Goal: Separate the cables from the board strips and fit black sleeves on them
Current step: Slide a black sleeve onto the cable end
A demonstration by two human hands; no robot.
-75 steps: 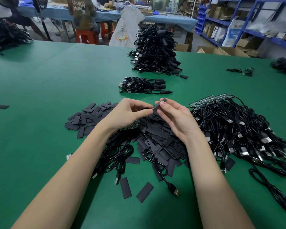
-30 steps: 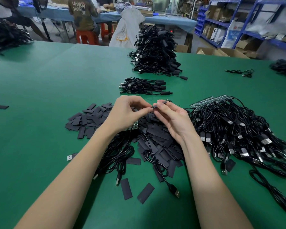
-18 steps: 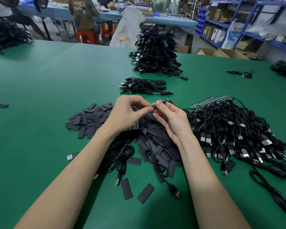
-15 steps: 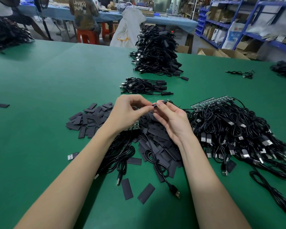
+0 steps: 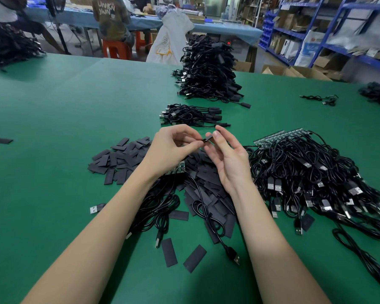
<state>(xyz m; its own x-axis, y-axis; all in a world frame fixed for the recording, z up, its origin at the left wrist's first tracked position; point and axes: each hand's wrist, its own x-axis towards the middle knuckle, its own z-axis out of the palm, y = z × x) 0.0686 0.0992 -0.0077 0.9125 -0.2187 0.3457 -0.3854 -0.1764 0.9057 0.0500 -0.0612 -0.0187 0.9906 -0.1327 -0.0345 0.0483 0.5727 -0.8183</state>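
A head-worn camera looks down at 2 bare forearms reaching over a green table [image 5: 53, 128]; the hands meet at the centre of the view; the left hand [image 5: 171, 148] has its fingers curled, pinching something small at its fingertips, seemingly the end of a cable, though what exactly it holds is too small to tell; the right hand [image 5: 226, 159] pinches a short black sleeve [image 5: 208, 138] between thumb and forefinger, its other fingers loosely spread; the sleeve sits in the gap between the 2 hands, its long axis running roughly from 9 o'clock to 3 o'clock, tilted slightly up toward 2 o'clock, with its open end facing the left fingertips, which touch or nearly touch it; the right hand is the one carrying it, so the coming move probably depends on both hands keeping that line while the sleeve slides toward 9 o'clock over the cable end; below the hands, at 6 o'clock, lies a heap of flat black sleeves [image 5: 206, 183] with loose cables across it; at 3 o'clock a tangle of USB cables [image 5: 312, 178] joins green board strips [image 5: 279, 137]; at 12 o'clock lies a small bundle of finished cables [image 5: 191, 116], and beyond it a tall stack [image 5: 206, 69].
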